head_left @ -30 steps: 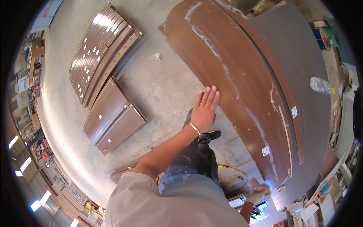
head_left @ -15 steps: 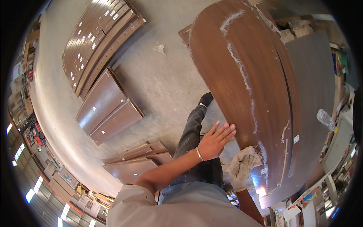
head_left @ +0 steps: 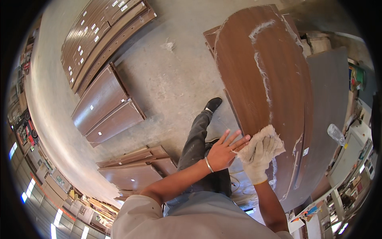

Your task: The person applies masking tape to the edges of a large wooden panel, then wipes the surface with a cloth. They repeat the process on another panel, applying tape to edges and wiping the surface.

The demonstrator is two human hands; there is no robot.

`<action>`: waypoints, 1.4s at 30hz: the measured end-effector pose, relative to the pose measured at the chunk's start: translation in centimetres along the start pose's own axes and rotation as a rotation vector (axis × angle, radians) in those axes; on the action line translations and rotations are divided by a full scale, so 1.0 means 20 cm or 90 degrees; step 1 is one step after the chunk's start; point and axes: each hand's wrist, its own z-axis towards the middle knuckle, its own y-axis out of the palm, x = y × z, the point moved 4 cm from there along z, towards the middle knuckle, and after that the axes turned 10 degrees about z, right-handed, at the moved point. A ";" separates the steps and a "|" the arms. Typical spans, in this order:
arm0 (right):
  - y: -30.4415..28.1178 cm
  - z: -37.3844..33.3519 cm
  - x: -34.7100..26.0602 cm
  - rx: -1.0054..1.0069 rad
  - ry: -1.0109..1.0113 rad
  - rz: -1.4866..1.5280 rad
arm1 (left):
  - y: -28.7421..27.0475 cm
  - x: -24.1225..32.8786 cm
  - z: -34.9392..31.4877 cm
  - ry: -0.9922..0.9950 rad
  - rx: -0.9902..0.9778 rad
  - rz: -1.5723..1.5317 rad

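Note:
A large brown wood-grain board (head_left: 246,71) with a rounded far end lies in front of me on the right. An irregular whitish streak (head_left: 262,73) runs along its face. My right hand (head_left: 256,161), in a pale work glove, holds a fluffy beige cloth (head_left: 275,137) against the board near its left edge. My left hand (head_left: 223,154) is bare, with a bangle at the wrist. Its fingers are stretched and apart, their tips beside the board's edge and the cloth's left corner. Whether those fingertips touch the cloth, I cannot tell.
A dark grey panel (head_left: 328,87) extends beyond the board's right side. Stacks of brown panels stand on the floor at the far left (head_left: 97,44), middle left (head_left: 97,105) and near left (head_left: 131,175). A clear plastic wrapper (head_left: 336,134) sits at the right. White scrap (head_left: 168,45) lies on the floor.
My right hand has moved the cloth forward along the board, close to my left hand. The left hand stays nearly in place. The view has shifted, so the board appears lower and farther right.

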 end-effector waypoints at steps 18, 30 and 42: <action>0.06 -0.20 -0.17 0.315 0.051 0.112 | -0.47 0.03 0.16 -0.009 0.272 0.180; 0.31 -3.04 0.97 0.157 0.661 -0.338 | 0.54 0.74 -0.20 0.162 -0.068 0.286; 0.31 -2.31 0.69 0.464 0.546 0.208 | 0.77 1.00 -0.75 0.262 -0.298 0.364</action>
